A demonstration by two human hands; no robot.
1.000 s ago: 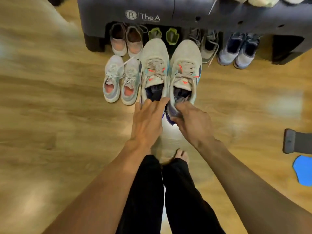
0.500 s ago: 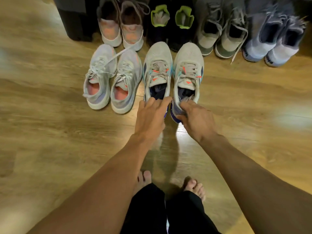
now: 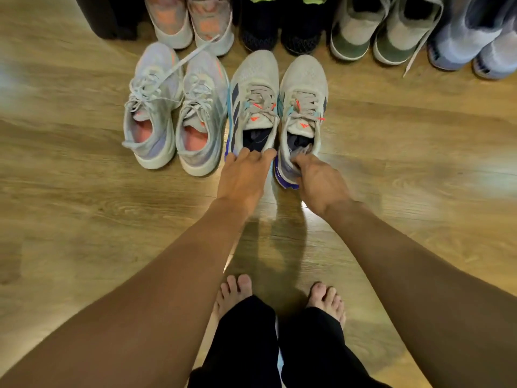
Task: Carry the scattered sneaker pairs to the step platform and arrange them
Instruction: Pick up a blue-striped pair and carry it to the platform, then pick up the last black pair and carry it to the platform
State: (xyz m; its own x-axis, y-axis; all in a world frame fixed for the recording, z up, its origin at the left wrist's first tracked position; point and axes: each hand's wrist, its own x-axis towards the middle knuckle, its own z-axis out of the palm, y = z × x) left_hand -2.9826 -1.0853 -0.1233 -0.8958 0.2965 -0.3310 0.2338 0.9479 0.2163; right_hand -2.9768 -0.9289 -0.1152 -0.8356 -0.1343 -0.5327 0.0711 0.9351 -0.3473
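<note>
Since the grey sneaker pair stands side by side on the wooden floor, toes just short of the back row of shoes, the step in hand is judged to be squaring it up. The left hand is laid on the heel of one shoe, its fingers nearly straight and pressed together along the collar rim. The right hand is curled over the heel of the other shoe. The heel tab appears to be pinched there, though the thumb is hidden and this cannot be confirmed.

The shoes are expected to be light, with soft knit uppers that would cave under a squeeze and thick foam soles that flex little. The firmest hold is therefore judged to be the heel counter, taken from behind or hooked inside the collar. The laces should be left alone. The rubber soles are likely to drag on the boards, so a short lift is advised over a push. The pale lilac pair sits just beside on the left, so little sideways room is offered.
</note>
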